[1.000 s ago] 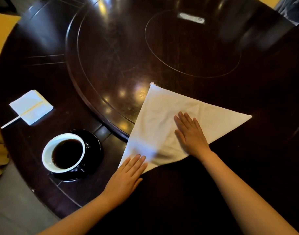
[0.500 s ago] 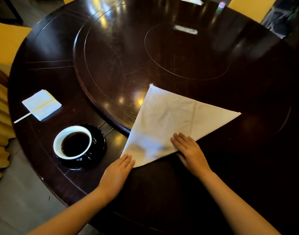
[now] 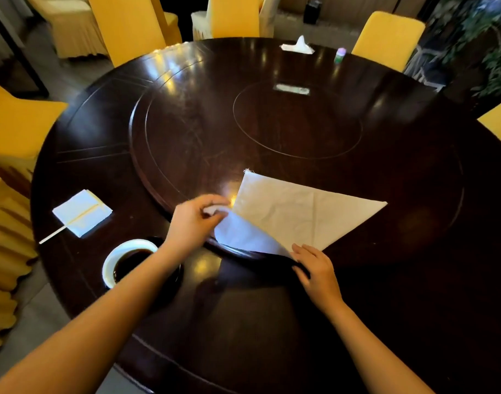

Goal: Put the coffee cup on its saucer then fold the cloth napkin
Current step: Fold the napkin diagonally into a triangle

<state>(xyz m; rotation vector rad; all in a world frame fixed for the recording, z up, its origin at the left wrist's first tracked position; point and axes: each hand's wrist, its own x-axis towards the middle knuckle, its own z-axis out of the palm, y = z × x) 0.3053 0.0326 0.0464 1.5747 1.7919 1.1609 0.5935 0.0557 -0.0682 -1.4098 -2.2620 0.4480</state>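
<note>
A cream cloth napkin (image 3: 303,214), folded into a triangle, lies on the dark round table (image 3: 272,308), half on the raised turntable. My left hand (image 3: 192,223) pinches the napkin's near-left corner and holds it lifted and curled over. My right hand (image 3: 317,268) rests flat on the napkin's near edge, fingers spread. A white coffee cup (image 3: 121,260) full of dark coffee stands on a black saucer (image 3: 175,277) at the left; my left forearm crosses over both and hides part of them.
A small white paper napkin (image 3: 83,213) with a stir stick (image 3: 53,234) lies at the table's left. At the far rim stand a tissue box (image 3: 297,46) and a small bottle (image 3: 339,55). Yellow-covered chairs (image 3: 386,38) ring the table.
My left hand has taken the napkin's near-left corner and lifted it up and away from me. My right hand stayed at the near edge. The view has pulled back.
</note>
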